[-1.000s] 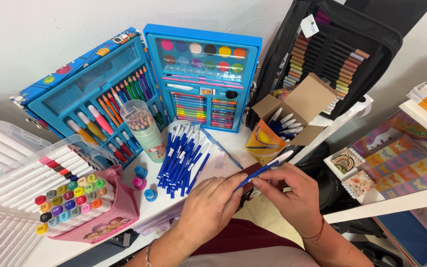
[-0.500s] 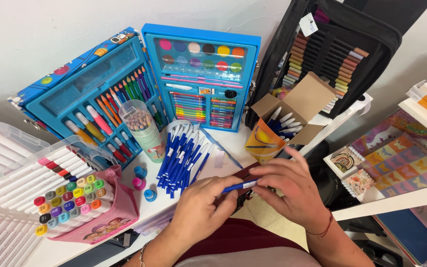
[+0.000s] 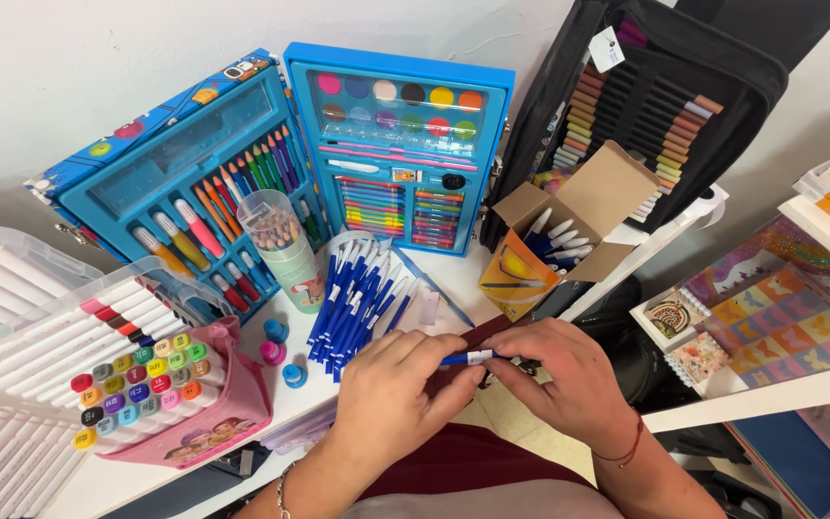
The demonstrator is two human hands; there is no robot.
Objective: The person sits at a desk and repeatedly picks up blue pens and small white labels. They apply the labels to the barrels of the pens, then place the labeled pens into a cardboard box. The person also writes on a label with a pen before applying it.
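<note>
Risk of slip: left hand (image 3: pixel 391 389) and right hand (image 3: pixel 559 380) both pinch one blue pen (image 3: pixel 468 358) over the table edge (image 3: pixel 329 408), so a loosened grip could drop it beside the pen pile (image 3: pixel 357 298).

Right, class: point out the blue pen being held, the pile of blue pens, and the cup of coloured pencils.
blue pen (image 3: pixel 458 358): head view, on its barrel between the hands.
pile of blue pens (image 3: pixel 353 298): head view, middle of the pile.
cup of coloured pencils (image 3: pixel 285 258): head view, on its side wall.
</note>
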